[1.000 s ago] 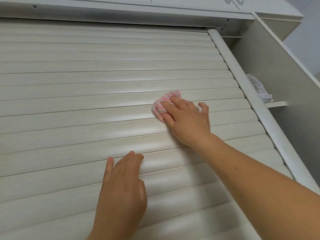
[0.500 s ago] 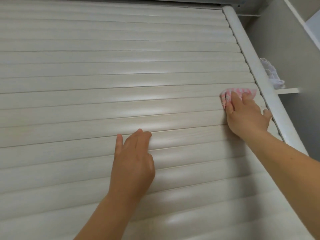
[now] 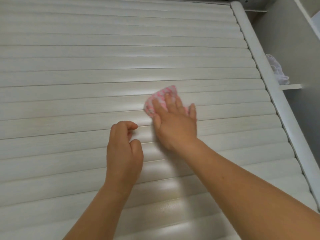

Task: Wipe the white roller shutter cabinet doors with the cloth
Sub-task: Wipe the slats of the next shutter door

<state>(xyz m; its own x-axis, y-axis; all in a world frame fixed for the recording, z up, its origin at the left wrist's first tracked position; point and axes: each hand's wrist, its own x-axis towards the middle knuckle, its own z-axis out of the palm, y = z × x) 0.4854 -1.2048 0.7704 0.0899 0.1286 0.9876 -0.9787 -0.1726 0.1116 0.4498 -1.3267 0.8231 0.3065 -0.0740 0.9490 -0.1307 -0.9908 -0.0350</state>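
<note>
The pink cloth [image 3: 161,99] is pressed flat by the right hand [image 3: 174,125] mid-shutter [image 3: 69,75], left of the side rail [image 3: 270,94], the left hand [image 3: 123,151] loosely curled and empty; wiping is judged unfinished.

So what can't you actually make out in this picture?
Head view only:
- Most of the pink and white checked cloth: covered by the right hand, which is motion-blurred.
- The left hand: whether its curled fingers touch the white slatted roller shutter door is unclear.
- The crumpled white fabric on the side shelf: partly behind the door frame, too small to identify.
- The door's bottom and left: cut off by the picture's edges.
</note>
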